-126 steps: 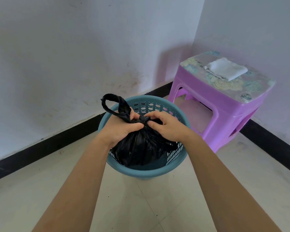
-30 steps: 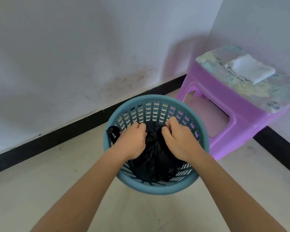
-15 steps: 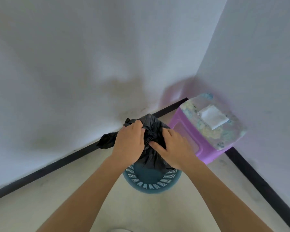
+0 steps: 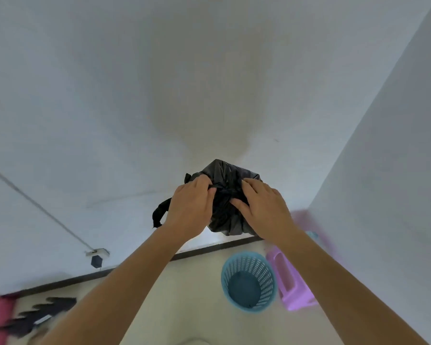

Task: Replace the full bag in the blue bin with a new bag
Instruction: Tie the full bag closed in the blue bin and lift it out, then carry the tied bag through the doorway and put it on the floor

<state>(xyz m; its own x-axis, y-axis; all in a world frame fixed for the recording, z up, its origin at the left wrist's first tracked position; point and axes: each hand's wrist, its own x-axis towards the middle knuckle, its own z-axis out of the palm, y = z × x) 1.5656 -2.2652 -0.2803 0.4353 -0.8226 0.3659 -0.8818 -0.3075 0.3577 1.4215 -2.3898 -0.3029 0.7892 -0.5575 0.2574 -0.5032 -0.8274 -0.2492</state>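
Both hands close around the gathered, knotted neck of a full black rubbish bag [image 4: 230, 195], held up in the air at arm's length in front of a white wall [image 4: 135, 95]. The left hand [image 4: 190, 206] curls its fingers into the plastic on one side of the knot; the right hand [image 4: 260, 207] presses in from the other side, thumb tucked against the twisted folds. The bag's bulging body shows above and below the two hands, and one loose tie end [image 4: 161, 212] droops out past the left wrist.

Below the grip and slightly to its right, well apart from the bag, the blue perforated bin [image 4: 249, 282] stands upright on the pale tiled floor [image 4: 197, 295], with no bag in it and its solid base visible through the open top. Just beside the bin, further right, sits a purple plastic stool [image 4: 291, 282], blurred and partly hidden by the right forearm. A dark skirting strip [image 4: 209, 249] runs along the foot of the wall. Far to the lower left of the hands lies a patterned mat [image 4: 38, 317], near a wall socket [image 4: 97, 257] with a thin cable [image 4: 35, 205] rising from it.
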